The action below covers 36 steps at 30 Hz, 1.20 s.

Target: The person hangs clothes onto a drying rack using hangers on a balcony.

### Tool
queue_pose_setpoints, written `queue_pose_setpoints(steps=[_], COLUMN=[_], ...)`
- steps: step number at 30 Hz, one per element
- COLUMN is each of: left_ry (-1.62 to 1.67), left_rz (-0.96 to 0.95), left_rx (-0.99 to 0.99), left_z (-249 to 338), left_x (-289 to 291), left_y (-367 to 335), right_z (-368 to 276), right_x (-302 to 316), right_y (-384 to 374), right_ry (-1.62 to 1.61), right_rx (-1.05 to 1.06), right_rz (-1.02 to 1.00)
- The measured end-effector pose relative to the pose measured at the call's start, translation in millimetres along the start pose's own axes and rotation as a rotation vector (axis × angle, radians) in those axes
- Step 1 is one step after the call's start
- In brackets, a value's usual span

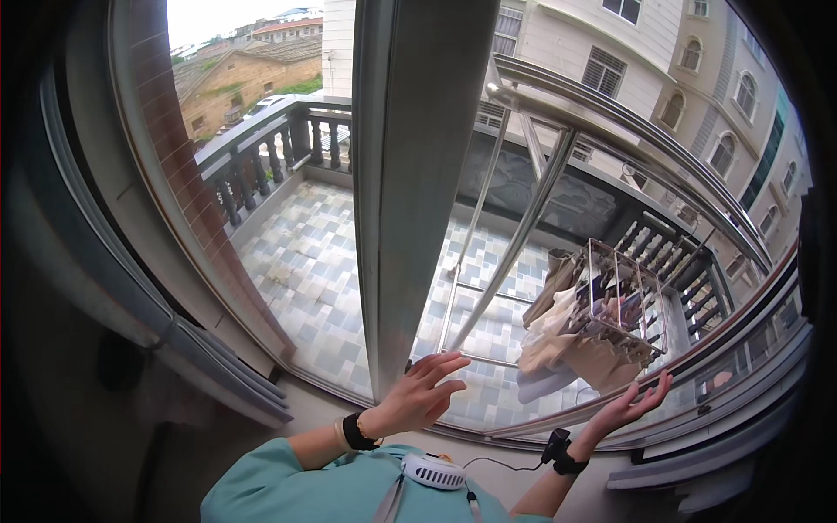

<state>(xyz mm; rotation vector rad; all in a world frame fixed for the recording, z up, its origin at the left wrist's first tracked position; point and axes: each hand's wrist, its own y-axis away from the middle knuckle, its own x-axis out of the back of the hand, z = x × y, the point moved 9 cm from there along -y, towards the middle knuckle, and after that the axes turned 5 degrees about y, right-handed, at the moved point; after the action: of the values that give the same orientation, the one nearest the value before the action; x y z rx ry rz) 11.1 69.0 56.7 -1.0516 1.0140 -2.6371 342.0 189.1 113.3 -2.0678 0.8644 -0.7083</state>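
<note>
My left hand (pixel 417 397) is raised in front of the sliding door's grey metal frame post (pixel 413 200). Its fingers stretch to the right, and nothing shows in it; whether it touches the post I cannot tell. Off to the right, my right hand (pixel 623 411) is open, palm turned up and fingers apart, near the lower door rail. Beyond it a hanging drying rack (pixel 629 301) carries several garments, among them a beige cloth (pixel 602 361). I wear a black band on each wrist, and a small black device sits on the right one.
Past the door lies a balcony with a tiled floor (pixel 305 253). A tall steel drying stand (pixel 510 231) rises behind the post. A dark balustrade (pixel 261 157) edges the balcony. Gathered grey curtains (pixel 218 366) hang at the left. A white fan-like device (pixel 433 472) rests on my chest with a cable.
</note>
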Motion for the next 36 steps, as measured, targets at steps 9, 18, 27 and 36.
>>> queue_pose_setpoints(steps=[9, 18, 27, 36], left_ry=[0.012, -0.006, -0.174, -0.427], left_rz=[0.034, -0.134, -0.005, 0.21], left_rx=[-0.034, -0.129, -0.124, -0.283], left_z=[22, 46, 56, 81], left_x=[-73, -145, -151, -148], left_y=[-45, -64, -56, -35], right_z=[194, 168, 70, -8], right_x=[5, -1, -24, -86], right_y=[-41, -39, -5, 56], right_ry=[-0.169, -0.257, -0.481, -0.957], right_rx=[-0.387, -0.454, -0.311, -0.211], right_rz=[0.15, -0.055, -0.431, -0.911])
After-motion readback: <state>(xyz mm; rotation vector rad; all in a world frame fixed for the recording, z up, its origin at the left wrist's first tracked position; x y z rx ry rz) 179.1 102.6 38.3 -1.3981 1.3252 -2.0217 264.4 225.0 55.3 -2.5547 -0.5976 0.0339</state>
